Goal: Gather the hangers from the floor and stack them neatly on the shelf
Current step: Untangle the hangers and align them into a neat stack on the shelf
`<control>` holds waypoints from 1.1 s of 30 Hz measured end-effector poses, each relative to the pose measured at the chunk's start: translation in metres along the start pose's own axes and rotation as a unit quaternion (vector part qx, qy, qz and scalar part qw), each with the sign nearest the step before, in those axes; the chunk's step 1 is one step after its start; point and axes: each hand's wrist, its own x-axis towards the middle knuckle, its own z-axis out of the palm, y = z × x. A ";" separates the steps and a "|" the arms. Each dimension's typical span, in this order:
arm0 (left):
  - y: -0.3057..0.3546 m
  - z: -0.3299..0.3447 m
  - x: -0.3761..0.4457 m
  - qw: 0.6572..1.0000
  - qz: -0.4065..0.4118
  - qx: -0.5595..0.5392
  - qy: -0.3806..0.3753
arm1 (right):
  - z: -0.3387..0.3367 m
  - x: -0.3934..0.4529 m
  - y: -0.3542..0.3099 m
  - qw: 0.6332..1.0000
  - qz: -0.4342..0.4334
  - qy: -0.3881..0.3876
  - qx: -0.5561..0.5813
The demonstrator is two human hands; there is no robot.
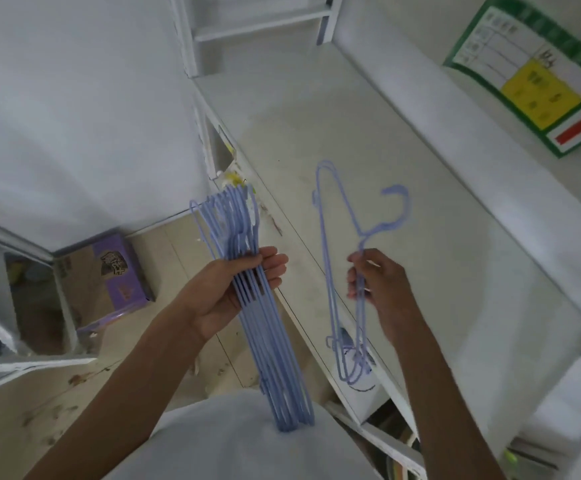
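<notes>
- We are standing at the white shelf [403, 161] with every hanger in view already off the floor, so we judge the step in hand to be joining the two lots and laying them down together.
- To do it well, we are aiming to turn the loose blue hangers [342, 271] so their hooks point the same way as the hooks of the blue hanger bundle [261, 327], then slide them flat against it before anything goes on the shelf.
- We are thinking the hooks could snag one another if the two lots are brought together at an angle; lining up the shoulders first looks safer.
- Our left hand [237, 289] is gripping the bundle around its middle, fingers curled over the top and thumb underneath, clamped tight on it; the bundle is hanging over the floor just beside the shelf edge, its near end close to our shirt.
- Our right hand [375, 282] is pinching the loose hangers near the neck, fingertips closed together on the wire; how many it holds we cannot tell, perhaps two or three.
- These hangers are hovering above the shelf top, not resting on it, with one hook pointing right.
</notes>
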 end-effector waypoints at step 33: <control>-0.015 -0.043 -0.056 0.922 -0.125 0.254 -0.262 | 0.190 -0.233 0.070 0.968 0.086 -0.029 0.232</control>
